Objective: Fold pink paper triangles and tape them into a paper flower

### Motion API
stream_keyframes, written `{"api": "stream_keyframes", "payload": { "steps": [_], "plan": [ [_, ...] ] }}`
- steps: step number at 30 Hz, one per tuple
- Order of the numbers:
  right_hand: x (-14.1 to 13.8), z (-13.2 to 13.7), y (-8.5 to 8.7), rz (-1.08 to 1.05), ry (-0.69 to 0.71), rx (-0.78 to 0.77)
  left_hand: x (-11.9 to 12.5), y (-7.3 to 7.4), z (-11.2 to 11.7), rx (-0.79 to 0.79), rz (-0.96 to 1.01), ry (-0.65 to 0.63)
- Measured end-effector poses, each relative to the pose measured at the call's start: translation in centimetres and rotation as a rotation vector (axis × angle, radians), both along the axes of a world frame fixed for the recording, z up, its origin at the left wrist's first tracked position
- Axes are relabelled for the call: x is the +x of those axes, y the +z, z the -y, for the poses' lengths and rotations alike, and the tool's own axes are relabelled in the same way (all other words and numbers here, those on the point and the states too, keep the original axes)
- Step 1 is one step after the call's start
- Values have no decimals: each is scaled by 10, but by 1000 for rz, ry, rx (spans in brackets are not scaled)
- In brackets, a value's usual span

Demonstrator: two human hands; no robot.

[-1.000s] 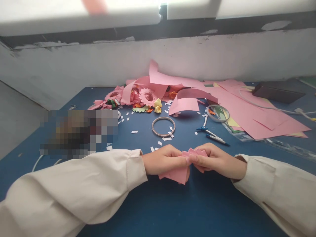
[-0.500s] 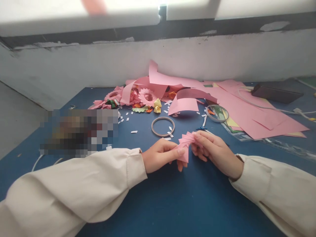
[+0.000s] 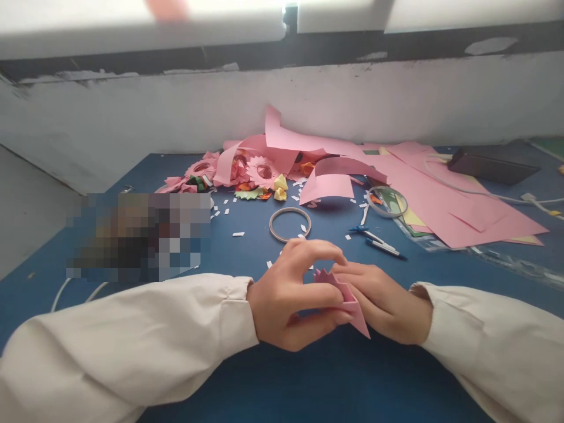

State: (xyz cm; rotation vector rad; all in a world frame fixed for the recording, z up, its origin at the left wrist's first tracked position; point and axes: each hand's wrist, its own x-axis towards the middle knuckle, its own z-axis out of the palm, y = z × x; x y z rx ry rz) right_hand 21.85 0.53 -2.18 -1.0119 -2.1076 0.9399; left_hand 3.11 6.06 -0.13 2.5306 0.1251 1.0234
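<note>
A small pleated pink paper piece (image 3: pixel 345 295) sits between both hands, low over the blue table (image 3: pixel 308 376). My left hand (image 3: pixel 293 296) curls round it from the left, thumb and fingers pinching its folded side. From the right, my right hand (image 3: pixel 382 301) presses closed fingers on it, and its pointed lower corner sticks out beneath them. Both arms wear cream sleeves.
Behind the hands lie a tape ring (image 3: pixel 290 224), a pen (image 3: pixel 382 247), a second clear tape roll (image 3: pixel 388 201), white paper scraps and a heap of pink paper sheets (image 3: pixel 423 194) with cut paper flowers (image 3: pixel 259 171). A dark flat device (image 3: pixel 493 165) with a white cable lies far right. A blurred patch (image 3: pixel 136 235) covers the left.
Both hands have dropped nearer to me with the pleated paper. The left hand has turned over the top of it, and the fanned pleats are now squeezed together.
</note>
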Motion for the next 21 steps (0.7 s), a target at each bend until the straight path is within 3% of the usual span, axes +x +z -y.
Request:
{"api": "stream_keyframes", "payload": {
  "steps": [5,9,16,19,21],
  "plan": [
    [2,4,1,-75,-55,117,2,-5,1,-178,-37,68],
    [-1,5,5,-122,-40,-35,2,-8,2,-372,-109,2],
    [-2,3,3,-170,-143,-166,2,-7,-6,-1158,-131,-58],
    [-2,2,0,-175,-195,-189,4,-7,-10,-1239,-242,-129],
    [-2,1,-2,-169,-215,-183,5,-8,-12,-1253,-212,-90]
  ]
}}
